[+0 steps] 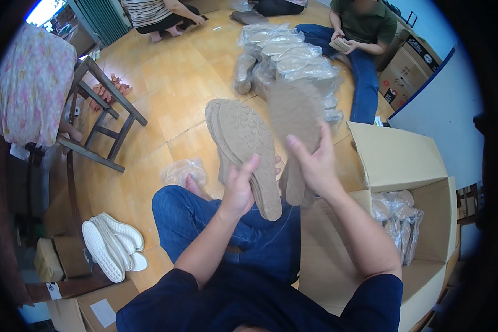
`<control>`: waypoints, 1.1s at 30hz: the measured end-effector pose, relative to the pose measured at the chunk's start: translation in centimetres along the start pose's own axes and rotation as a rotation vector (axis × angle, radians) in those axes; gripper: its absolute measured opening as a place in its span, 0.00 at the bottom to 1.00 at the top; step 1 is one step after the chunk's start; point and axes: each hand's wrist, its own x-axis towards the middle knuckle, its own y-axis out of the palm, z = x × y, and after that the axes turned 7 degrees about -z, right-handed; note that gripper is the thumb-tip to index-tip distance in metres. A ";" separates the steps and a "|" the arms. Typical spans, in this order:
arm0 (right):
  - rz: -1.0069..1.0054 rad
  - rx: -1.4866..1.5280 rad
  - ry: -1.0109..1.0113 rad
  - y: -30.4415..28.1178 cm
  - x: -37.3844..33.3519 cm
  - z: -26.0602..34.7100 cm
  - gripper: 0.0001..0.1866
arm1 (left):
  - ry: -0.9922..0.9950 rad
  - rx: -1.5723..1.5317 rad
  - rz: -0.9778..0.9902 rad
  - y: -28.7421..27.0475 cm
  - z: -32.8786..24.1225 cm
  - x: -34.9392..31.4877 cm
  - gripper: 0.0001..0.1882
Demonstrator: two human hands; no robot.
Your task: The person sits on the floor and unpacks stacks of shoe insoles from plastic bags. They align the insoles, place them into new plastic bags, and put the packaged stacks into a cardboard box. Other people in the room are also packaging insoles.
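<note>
My left hand (239,189) is closed round a small stack of tan shoe soles (242,130), its thumb lying over the patterned top one. In my right hand (317,161) are more tan shoe soles (295,108), blurred at their upper end by motion. The two bundles are held upright side by side above my crossed legs, their lower ends close together. Beyond them on the floor lies a long pile of soles in clear plastic bags (293,55). To my right, an open cardboard box (432,221) holds bagged soles (398,221).
A crumpled clear bag (185,171) lies by my foot. White soles (108,246) rest on the floor at left, near a wooden stool (102,130) with flowered cloth over it. A co-worker (365,33) sits at far right, holding a sole; other people sit farther back.
</note>
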 end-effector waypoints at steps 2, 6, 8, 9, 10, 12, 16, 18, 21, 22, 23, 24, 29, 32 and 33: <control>-0.055 0.165 -0.005 -0.8 1.1 0.0 0.30 | -0.099 -0.223 0.055 -0.8 -0.8 0.3 0.22; -0.065 0.192 0.109 -0.8 1.5 0.3 0.29 | -0.064 -0.308 0.119 -0.9 -0.9 0.1 0.23; -0.043 0.194 0.155 0.0 0.6 0.5 0.30 | -0.038 -0.202 0.036 -0.2 -0.4 0.2 0.23; 0.028 0.224 0.128 0.3 0.1 0.7 0.31 | 0.050 -0.057 0.026 0.1 -0.2 0.2 0.23; 0.078 0.246 0.139 0.6 -0.7 0.9 0.32 | 0.144 0.087 -0.010 0.6 0.3 0.2 0.23; 0.157 0.273 0.094 0.9 -0.9 1.1 0.34 | 0.224 0.238 -0.044 0.8 0.4 0.2 0.24; 0.024 0.268 0.121 0.3 0.5 1.1 0.33 | -0.025 -0.120 0.024 -0.3 -0.7 0.3 0.23; -0.039 0.357 0.173 -0.1 1.0 1.0 0.33 | -0.115 -0.338 0.087 -0.8 -1.0 0.4 0.23; -0.058 0.351 0.223 0.0 0.5 0.8 0.31 | -0.035 -0.298 0.092 -0.7 -0.6 0.5 0.22; -0.004 0.312 0.161 0.2 0.0 0.7 0.30 | 0.015 -0.197 0.044 -0.4 -0.3 0.6 0.22; 0.031 0.278 0.115 0.4 -0.4 0.7 0.29 | 0.054 -0.086 -0.004 -0.1 -0.1 0.8 0.22; 0.095 0.232 0.072 0.6 -0.5 0.7 0.28 | 0.115 -0.046 -0.007 0.2 0.1 0.9 0.22; 0.089 0.295 0.134 0.1 0.6 1.2 0.33 | 0.202 0.044 -0.038 0.5 -0.2 1.4 0.23; 0.136 0.396 0.213 -0.3 0.6 1.8 0.35 | 0.226 0.075 -0.059 0.8 -0.3 1.7 0.22; 0.159 0.372 0.179 -0.2 0.3 1.9 0.36 | 0.281 0.093 -0.072 1.0 -0.2 1.8 0.22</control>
